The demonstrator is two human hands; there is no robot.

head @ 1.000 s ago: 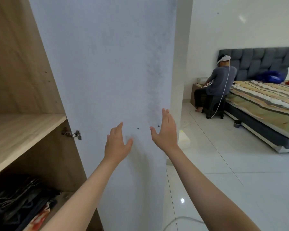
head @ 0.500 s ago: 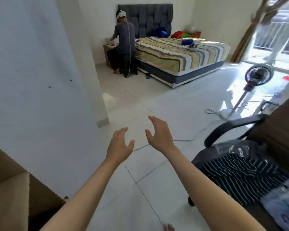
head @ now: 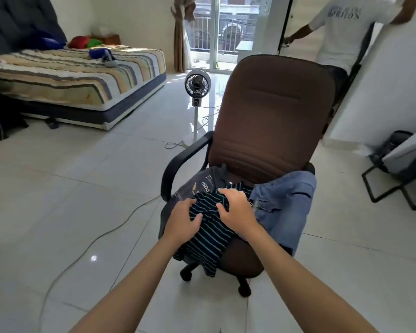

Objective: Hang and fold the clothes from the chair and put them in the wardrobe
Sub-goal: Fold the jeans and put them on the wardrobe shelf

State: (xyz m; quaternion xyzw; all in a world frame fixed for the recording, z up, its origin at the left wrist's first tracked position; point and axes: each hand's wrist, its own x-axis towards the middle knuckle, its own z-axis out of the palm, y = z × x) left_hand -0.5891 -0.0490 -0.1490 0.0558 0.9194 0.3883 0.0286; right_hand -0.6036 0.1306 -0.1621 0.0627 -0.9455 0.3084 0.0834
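A brown office chair (head: 271, 116) stands in front of me with clothes piled on its seat. On top lies a dark striped shirt (head: 211, 239), which hangs over the seat's front edge. A grey printed garment (head: 199, 182) lies under it at the left, and blue denim (head: 286, 207) lies at the right. My left hand (head: 184, 219) presses on the striped shirt's left side, fingers curled into the fabric. My right hand (head: 235, 207) lies on the shirt's upper part, fingers gripping it. The wardrobe is out of view.
A standing fan (head: 197, 86) and its cable (head: 87, 246) are on the tiled floor left of the chair. A bed (head: 77, 75) fills the far left. A person in a white shirt (head: 346, 32) stands behind the chair at the right. A black metal stand (head: 394, 179) is at the right.
My view has swung from the wardrobe door across the room to the chair. Both hands have come down from the air onto the striped shirt.
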